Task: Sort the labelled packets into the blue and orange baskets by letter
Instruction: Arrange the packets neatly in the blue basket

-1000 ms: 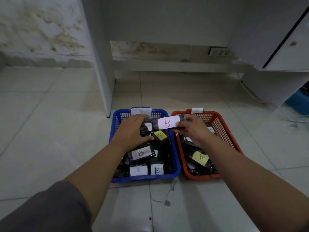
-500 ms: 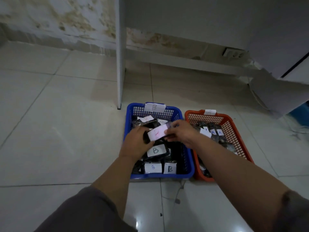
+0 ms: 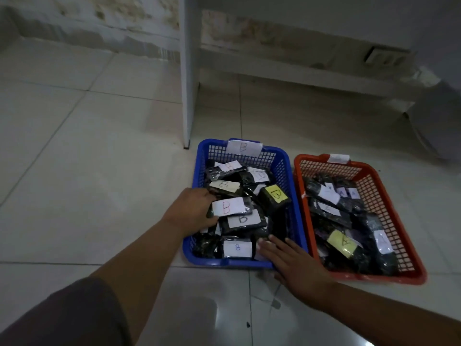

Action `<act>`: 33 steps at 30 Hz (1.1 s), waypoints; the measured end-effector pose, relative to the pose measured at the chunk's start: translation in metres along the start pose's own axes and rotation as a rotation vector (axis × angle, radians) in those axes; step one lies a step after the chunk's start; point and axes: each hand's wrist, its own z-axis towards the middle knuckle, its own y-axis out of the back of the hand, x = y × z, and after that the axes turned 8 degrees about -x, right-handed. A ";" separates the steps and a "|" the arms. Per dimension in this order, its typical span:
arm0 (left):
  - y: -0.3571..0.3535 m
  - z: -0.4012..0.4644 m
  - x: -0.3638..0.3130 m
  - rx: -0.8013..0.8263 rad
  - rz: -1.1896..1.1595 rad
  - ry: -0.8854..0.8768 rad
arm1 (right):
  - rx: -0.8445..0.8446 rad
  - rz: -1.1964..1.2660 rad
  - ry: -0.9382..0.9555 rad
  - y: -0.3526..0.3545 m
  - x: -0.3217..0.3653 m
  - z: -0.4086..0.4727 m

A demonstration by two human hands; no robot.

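The blue basket (image 3: 285, 168) holds several black packets labelled B. The orange basket (image 3: 389, 196) to its right holds several black packets labelled A. My left hand (image 3: 190, 211) reaches over the blue basket's left wall and holds a packet with a white label and a red B (image 3: 230, 206) at its left end, on top of the pile. My right hand (image 3: 294, 260) lies flat with straight fingers on the blue basket's near right corner, holding nothing.
Both baskets stand on a pale tiled floor (image 3: 87, 171). A white furniture panel (image 3: 188, 83) comes down just behind the blue basket. A stained wall base (image 3: 274, 38) and a wall socket (image 3: 385, 56) run along the back.
The red-B packet went from my right hand down onto the blue basket's pile, where my left hand now holds it. My right hand let go and moved to the basket's near right corner.
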 end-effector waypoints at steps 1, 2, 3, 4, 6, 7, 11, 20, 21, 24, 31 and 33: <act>-0.001 0.003 0.000 -0.012 0.021 0.005 | -0.051 0.018 -0.011 -0.005 0.001 0.000; -0.001 0.006 -0.002 -0.031 0.035 0.020 | -0.121 0.012 -0.015 -0.008 0.002 0.001; -0.001 0.010 -0.005 -0.041 0.048 0.052 | -0.170 -0.007 -0.014 -0.012 0.001 0.001; -0.001 0.013 -0.009 -0.045 0.062 0.090 | -0.210 -0.031 -0.013 -0.013 0.000 0.003; -0.005 0.017 -0.017 -0.040 0.105 0.162 | -0.244 -0.062 -0.010 -0.016 0.000 0.004; -0.007 0.017 -0.019 -0.045 0.128 0.185 | -0.274 -0.065 0.003 -0.020 0.001 0.004; -0.008 0.011 -0.022 -0.027 0.141 0.218 | -0.291 -0.026 -0.007 -0.024 0.000 0.005; 0.003 -0.028 -0.049 0.034 0.061 0.328 | -0.318 0.112 0.024 0.030 0.007 0.015; 0.004 -0.029 -0.056 -0.028 0.057 0.343 | -0.336 0.075 0.050 0.046 0.007 0.023; 0.017 -0.035 -0.081 -0.132 0.043 0.277 | -0.336 0.030 0.049 0.091 0.006 0.042; 0.071 -0.077 -0.123 -0.202 0.128 0.257 | -0.256 0.127 -0.280 0.141 0.033 0.024; 0.081 -0.102 -0.147 -0.243 0.104 0.263 | -0.360 0.374 -0.445 0.141 0.054 -0.007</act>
